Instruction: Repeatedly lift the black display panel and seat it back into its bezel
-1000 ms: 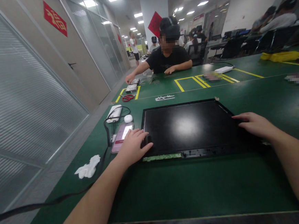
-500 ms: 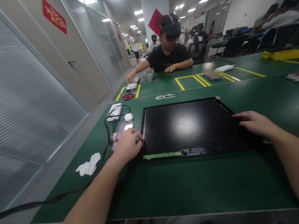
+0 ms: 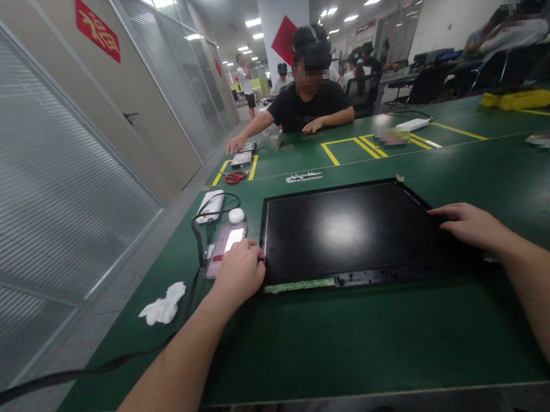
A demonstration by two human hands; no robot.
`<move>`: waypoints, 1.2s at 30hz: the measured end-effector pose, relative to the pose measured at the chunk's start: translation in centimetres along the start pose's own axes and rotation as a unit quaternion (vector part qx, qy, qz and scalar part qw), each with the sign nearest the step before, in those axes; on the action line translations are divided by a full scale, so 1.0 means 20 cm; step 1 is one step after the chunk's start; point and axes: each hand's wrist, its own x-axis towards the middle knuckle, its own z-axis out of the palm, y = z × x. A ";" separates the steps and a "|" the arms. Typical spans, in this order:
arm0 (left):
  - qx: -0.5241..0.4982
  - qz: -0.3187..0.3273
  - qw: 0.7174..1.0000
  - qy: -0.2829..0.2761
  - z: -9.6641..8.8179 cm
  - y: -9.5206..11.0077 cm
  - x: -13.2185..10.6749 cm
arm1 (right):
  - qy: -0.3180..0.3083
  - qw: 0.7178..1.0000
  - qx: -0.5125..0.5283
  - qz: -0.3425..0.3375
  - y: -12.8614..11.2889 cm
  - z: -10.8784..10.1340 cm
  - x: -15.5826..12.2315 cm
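A large black flat panel (image 3: 348,232) lies on the green table (image 3: 361,339) in front of me, with a narrow green circuit strip (image 3: 299,285) along its near edge. My left hand (image 3: 237,274) is curled at the panel's left edge, fingers closed against the rim. My right hand (image 3: 469,225) rests flat on the panel's right side with its fingers stretched out.
A phone with a lit screen (image 3: 224,241), a white round object (image 3: 236,215), a white power bank (image 3: 209,206) and a black cable (image 3: 195,237) lie left of the panel. Crumpled white tissue (image 3: 163,305) sits near the table's left edge. Red scissors (image 3: 235,178) lie farther off. A person in black (image 3: 306,105) sits opposite.
My left hand slid off the panel's top surface to its left edge and curled its fingers there. My right hand stayed put.
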 end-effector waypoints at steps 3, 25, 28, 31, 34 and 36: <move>0.008 -0.002 1.000 0.007 0.02 0.01 0.01 | -0.002 1.000 -0.006 0.009 -0.02 -0.01 -0.01; 0.005 -0.031 0.999 0.021 0.02 0.05 0.01 | 0.002 1.000 0.019 0.006 0.01 0.00 0.01; 0.014 -0.036 0.999 0.009 0.01 0.05 0.01 | -0.011 1.000 0.024 0.012 0.01 0.00 0.01; 0.023 -0.037 0.999 0.007 0.01 0.06 0.00 | -0.017 0.999 0.033 0.007 0.01 0.00 0.01; 0.021 -0.039 0.999 0.007 0.01 0.06 0.00 | -0.009 0.999 0.035 0.003 0.02 0.01 0.02; 0.019 -0.039 0.999 0.006 0.01 0.05 0.01 | -0.007 0.999 0.032 0.001 0.03 0.02 0.02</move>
